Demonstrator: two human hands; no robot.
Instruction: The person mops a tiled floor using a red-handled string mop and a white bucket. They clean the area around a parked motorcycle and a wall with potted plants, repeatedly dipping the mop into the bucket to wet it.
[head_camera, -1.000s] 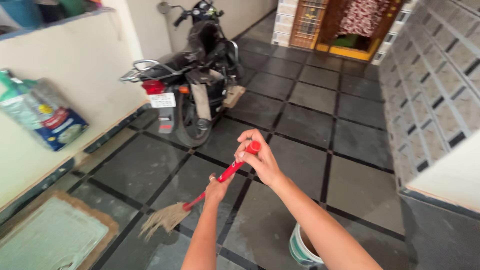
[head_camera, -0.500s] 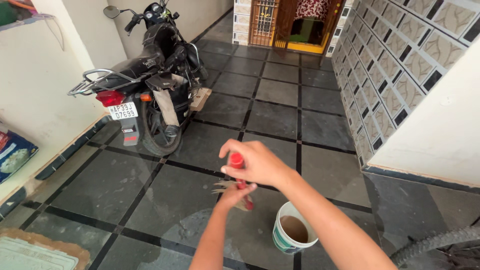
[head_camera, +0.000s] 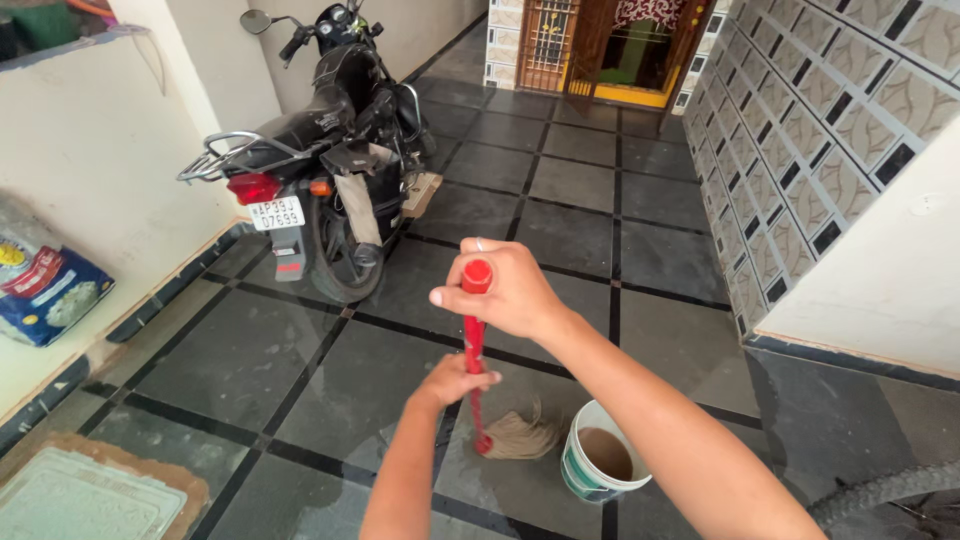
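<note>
Since half a second ago: mop head drawn in beside white bucket. Right hand wrapped over top of red handle; left hand closed around mid-shaft. Risks: bucket tipped by a sideways sweep; slipping on wet dark tile floor; parked motorcycle splashed.

Counts: two hands, left hand and right hand at frame centre, both wrapped round one red-handled mop; one white bucket at lower centre. One black motorcycle upper left, one printed sack at left edge, one mat lower left. One doorway top centre, one tyre lower right.
</note>
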